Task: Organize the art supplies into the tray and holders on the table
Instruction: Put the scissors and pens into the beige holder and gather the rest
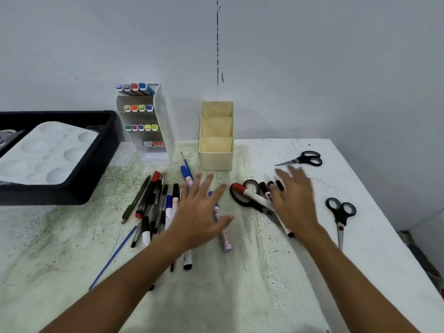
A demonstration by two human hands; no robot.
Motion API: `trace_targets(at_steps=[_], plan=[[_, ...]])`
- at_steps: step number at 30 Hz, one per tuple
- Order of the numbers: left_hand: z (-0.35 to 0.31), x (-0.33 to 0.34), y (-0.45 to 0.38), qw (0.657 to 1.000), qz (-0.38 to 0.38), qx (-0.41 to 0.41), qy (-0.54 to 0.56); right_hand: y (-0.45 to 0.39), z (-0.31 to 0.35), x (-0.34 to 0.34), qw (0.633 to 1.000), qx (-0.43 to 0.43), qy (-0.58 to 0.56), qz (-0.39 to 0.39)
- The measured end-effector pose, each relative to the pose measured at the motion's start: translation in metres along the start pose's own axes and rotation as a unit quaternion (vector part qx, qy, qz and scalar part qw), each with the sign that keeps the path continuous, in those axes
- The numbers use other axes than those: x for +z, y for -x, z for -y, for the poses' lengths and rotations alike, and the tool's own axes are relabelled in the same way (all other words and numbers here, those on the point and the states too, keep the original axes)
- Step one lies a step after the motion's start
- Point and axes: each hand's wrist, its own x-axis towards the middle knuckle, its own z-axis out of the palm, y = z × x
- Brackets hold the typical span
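A pile of pens and markers point(153, 205) lies mid-table, with a thin blue paintbrush point(113, 255) at its near side. My left hand point(199, 210) hovers flat over the pile's right part, fingers spread, holding nothing. My right hand point(293, 200) is spread above a second heap of markers and black-handled scissors point(247, 198), partly hiding it. A cream three-compartment holder point(216, 152) stands behind, with nothing showing above its rims. A white tiered holder point(163, 121) holds several coloured markers. A black tray point(105, 150) at the left holds a white paint palette point(48, 152).
Two more black-handled scissors lie on the right: one pair point(305, 159) at the back, another pair point(341, 217) near the table's right edge. A pale stained cloth point(216, 284) covers the table. A grey wall rises right behind the holders.
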Motion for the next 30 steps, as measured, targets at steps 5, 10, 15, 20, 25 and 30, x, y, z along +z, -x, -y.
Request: trace_targets(at_steps=[5, 10, 15, 20, 25, 30], plan=[[-0.050, 0.028, -0.040, 0.988, 0.081, 0.126, -0.034, 0.010, -0.065, -0.019, 0.956, 0.186, 0.199, 0.109], [-0.040, 0.040, -0.046, 0.979, 0.121, 0.155, -0.062, 0.017, -0.061, -0.006, 0.984, 0.083, 0.122, 0.100], [-0.006, 0.017, -0.022, 0.986, 0.109, 0.126, -0.010, 0.004, -0.016, 0.014, 0.989, 0.014, 0.009, 0.147], [0.024, 0.006, -0.012, 0.995, 0.026, 0.086, 0.041, -0.002, 0.010, 0.014, 0.959, -0.010, -0.210, 0.188], [0.029, -0.003, -0.031, 0.993, 0.086, 0.028, 0.072, -0.041, -0.019, -0.005, 0.975, -0.003, -0.199, 0.100], [0.038, -0.011, -0.050, 0.980, 0.195, -0.007, 0.046, -0.063, -0.039, -0.010, 0.986, 0.010, -0.127, 0.111]])
